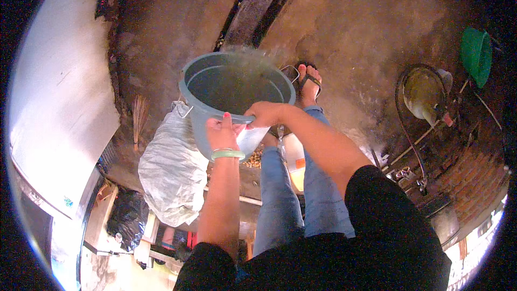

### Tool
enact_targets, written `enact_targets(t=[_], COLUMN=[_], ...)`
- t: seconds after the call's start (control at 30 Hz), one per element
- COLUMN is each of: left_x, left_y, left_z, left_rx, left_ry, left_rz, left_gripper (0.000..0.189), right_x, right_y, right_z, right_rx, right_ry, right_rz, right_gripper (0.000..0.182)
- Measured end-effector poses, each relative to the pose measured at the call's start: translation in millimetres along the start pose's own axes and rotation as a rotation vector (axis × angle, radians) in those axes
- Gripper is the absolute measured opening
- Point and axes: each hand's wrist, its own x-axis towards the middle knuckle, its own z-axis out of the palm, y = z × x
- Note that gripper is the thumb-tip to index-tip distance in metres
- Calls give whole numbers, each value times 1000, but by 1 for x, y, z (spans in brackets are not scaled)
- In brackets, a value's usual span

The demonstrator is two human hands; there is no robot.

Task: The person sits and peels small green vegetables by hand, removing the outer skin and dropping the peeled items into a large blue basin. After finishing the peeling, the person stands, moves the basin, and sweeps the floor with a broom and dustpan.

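Note:
A large grey-blue plastic bucket [238, 89] hangs in front of me above the floor, its mouth tipped towards the far side. My left hand [222, 131], with a pale green bangle at the wrist, grips the near rim with the thumb up. Just right of it, my right hand [264, 114] is closed over the same rim. Wire handle ends stick out at both sides of the bucket. A hazy cloud of dust or steam hangs over the mouth. What lies deep inside the bucket is too dark to tell.
A full white woven sack [175, 169] stands left of the bucket, near a stick broom [139, 121]. A dark channel [258, 8] crosses the floor ahead. To the right are a coiled hose [400, 101], a pale bucket [420, 93] and a green basin [476, 56]. A plastic jug [297, 157] stands between my legs.

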Motion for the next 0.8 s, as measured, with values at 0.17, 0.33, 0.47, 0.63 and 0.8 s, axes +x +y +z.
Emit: enact_targets(t=[0.17, 0.33, 0.47, 0.63, 0.8], left_x=[-17, -1, 4, 48, -5], left_y=[14, 36, 48, 18, 60], left_z=[58, 109, 133, 135, 148], left_rx=[-41, 74, 125, 228, 105], left_ry=[-117, -192, -253, -488, -442], left_rz=[87, 132, 168, 389, -7], left_gripper=[27, 29, 28, 30, 32], right_x=[-41, -69, -66, -74, -72], right_y=[13, -2, 27, 33, 51], right_z=[-55, -104, -116, -105, -84], right_rx=[133, 167, 306, 229, 233], right_ry=[-39, 50, 83, 507, 655], right_rz=[55, 265, 225, 210, 287], right_gripper=[40, 48, 61, 59, 40])
